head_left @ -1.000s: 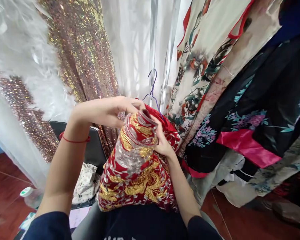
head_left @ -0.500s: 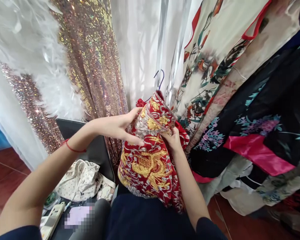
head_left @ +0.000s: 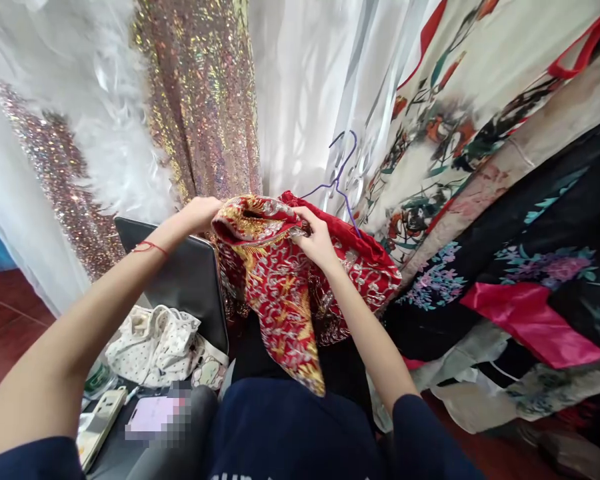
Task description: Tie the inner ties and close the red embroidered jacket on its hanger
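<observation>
A red garment [head_left: 285,280] with gold and silver embroidery hangs down over my lap. Its rolled upper edge faces up, and the opening shows a red inside. My left hand [head_left: 204,215] is closed at the left end of that edge, its fingertips partly hidden by the cloth. At the right end my right hand [head_left: 316,239] pinches the edge between thumb and fingers. Behind my right hand, more red embroidered cloth spreads to the right below a thin purple hanger [head_left: 337,183]. Whether this cloth belongs to the same piece, I cannot tell.
Flowered dresses [head_left: 460,127] and black embroidered clothing [head_left: 540,247] hang on the right. On the left are a gold sequin cloth [head_left: 205,100] and white feathers [head_left: 110,120]. A black chair back [head_left: 185,287], a spotted white cloth [head_left: 153,347] and a power strip [head_left: 100,423] are at lower left.
Both hands have moved left with the garment's upper part, turning its opening upward. My left hand has gone from spread fingers to a closed hold. More of the purple hanger shows.
</observation>
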`<move>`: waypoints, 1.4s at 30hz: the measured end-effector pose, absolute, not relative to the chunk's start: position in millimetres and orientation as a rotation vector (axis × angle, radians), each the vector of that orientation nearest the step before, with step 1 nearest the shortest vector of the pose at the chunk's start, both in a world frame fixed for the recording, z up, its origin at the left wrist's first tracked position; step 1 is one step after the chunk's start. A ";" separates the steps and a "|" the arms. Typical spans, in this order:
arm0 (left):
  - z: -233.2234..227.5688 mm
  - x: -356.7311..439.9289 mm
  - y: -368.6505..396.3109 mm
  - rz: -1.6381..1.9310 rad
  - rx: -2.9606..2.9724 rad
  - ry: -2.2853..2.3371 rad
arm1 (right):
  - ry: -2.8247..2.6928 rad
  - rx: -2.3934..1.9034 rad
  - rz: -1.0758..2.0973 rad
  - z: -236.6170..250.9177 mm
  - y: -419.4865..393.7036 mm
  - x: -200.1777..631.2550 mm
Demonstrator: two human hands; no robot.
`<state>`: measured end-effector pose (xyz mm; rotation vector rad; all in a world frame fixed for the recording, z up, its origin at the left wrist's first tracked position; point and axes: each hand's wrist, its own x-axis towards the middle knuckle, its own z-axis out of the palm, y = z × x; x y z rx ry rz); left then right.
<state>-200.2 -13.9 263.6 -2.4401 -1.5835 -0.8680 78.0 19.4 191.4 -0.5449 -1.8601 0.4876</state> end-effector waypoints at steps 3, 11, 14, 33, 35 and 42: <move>281.8 -240.2 -24.1 -0.631 -2.410 -1.544 | -1.920 -0.490 0.412 195.9 24.1 32.2; 259.4 -382.3 -94.2 -0.677 -2.209 -1.469 | -2.244 -0.357 -0.122 170.5 -47.9 -102.8; 223.7 -413.2 -111.9 -0.518 -2.362 -1.459 | -2.428 -0.243 -0.229 132.1 -43.6 -117.2; 215.9 -178.8 -89.2 -1.239 -1.980 -1.233 | -2.203 -0.340 -0.730 65.1 15.4 7.6; 222.2 -129.7 -49.4 -1.183 -2.110 -1.325 | -2.101 -0.662 -0.700 82.2 36.8 30.0; 214.1 -36.2 110.3 -1.586 -2.201 -1.692 | -2.159 -0.992 -0.751 95.5 82.9 124.1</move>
